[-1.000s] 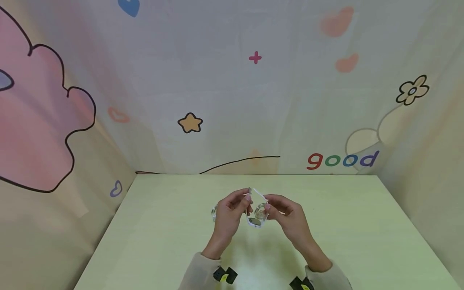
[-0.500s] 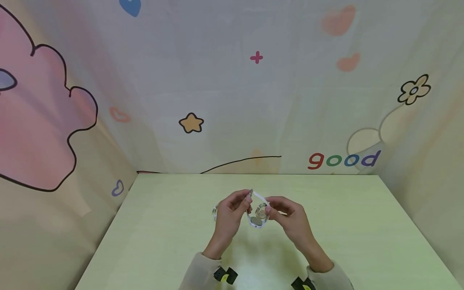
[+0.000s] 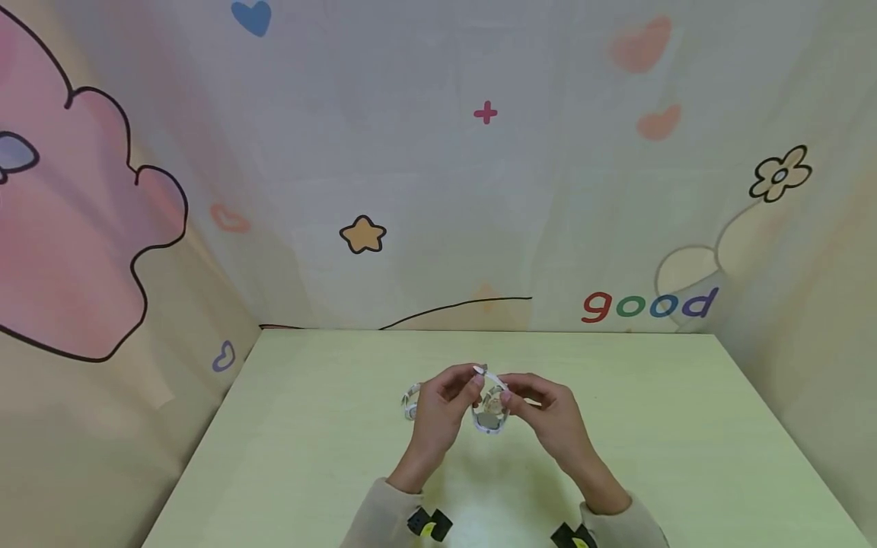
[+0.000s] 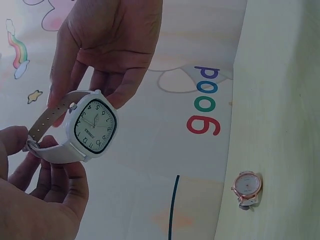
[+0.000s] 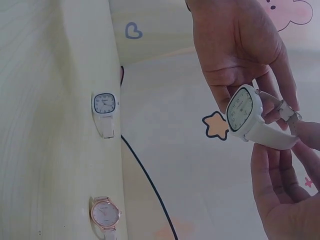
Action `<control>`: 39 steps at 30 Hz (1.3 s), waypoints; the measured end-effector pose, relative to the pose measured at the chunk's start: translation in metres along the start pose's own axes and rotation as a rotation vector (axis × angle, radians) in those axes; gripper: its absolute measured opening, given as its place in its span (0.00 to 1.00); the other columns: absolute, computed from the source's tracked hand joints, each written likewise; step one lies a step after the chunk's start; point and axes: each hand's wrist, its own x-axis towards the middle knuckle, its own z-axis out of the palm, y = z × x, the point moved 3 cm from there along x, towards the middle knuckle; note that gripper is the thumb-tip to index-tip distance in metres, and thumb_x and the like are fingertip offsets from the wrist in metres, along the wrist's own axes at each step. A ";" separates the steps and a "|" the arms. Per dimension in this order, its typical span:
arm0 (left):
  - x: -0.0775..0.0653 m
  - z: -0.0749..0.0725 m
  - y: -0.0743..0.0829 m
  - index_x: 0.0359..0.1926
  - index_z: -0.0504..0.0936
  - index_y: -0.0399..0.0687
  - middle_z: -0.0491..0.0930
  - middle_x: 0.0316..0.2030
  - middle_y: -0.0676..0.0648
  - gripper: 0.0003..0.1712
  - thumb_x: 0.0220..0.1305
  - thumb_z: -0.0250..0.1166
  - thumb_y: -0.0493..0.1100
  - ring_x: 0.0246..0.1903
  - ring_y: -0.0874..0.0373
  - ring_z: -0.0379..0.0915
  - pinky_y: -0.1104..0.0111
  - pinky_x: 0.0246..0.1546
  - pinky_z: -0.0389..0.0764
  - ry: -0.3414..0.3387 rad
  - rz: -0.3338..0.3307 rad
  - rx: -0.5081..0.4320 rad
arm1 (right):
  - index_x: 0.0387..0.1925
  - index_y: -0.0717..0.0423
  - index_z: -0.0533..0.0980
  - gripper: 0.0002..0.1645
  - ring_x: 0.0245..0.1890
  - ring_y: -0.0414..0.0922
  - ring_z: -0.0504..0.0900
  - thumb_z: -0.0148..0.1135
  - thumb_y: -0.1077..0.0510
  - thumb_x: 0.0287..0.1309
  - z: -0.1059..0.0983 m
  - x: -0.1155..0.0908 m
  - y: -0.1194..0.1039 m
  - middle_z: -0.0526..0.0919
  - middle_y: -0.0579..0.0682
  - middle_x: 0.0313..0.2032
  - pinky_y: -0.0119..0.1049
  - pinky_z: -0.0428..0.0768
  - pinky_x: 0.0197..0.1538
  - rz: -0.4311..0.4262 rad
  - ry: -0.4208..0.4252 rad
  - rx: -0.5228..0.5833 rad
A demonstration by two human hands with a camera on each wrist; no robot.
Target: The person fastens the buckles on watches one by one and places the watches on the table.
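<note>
Both hands hold up a white wristwatch (image 3: pixel 489 422) with a rounded square case, its strap bent into a loop. My left hand (image 3: pixel 438 415) pinches the strap at the buckle (image 5: pixel 287 111), where the two strap ends overlap. With thumb and fingers, my right hand (image 3: pixel 544 411) grips the strap's other side. The dial (image 4: pixel 95 126) shows plainly in the left wrist view. Behind the loop, a round rose-gold watch (image 4: pixel 247 185) with a pale strap rests on the table. A second white square watch (image 5: pixel 105 104) lies left of it, partly covered by my left hand in the head view.
The pale green table (image 3: pixel 308 457) runs back to a printed curtain (image 3: pixel 425 152) with cartoon shapes and the word "good". Curtain panels also flank both sides. Dark wrist mounts (image 3: pixel 429 524) sit at the sleeve cuffs.
My left hand has shifted slightly right and down toward my right hand, narrowing the strap loop until its ends overlap. More of the left-hand watch on the table shows. My right hand has barely moved.
</note>
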 end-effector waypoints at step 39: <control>0.000 0.005 0.019 0.47 0.84 0.47 0.80 0.34 0.50 0.13 0.67 0.65 0.49 0.31 0.59 0.74 0.73 0.30 0.78 -0.035 -0.022 -0.062 | 0.49 0.64 0.78 0.15 0.40 0.38 0.83 0.66 0.62 0.61 0.006 -0.001 -0.008 0.82 0.59 0.42 0.27 0.82 0.47 -0.045 0.002 -0.014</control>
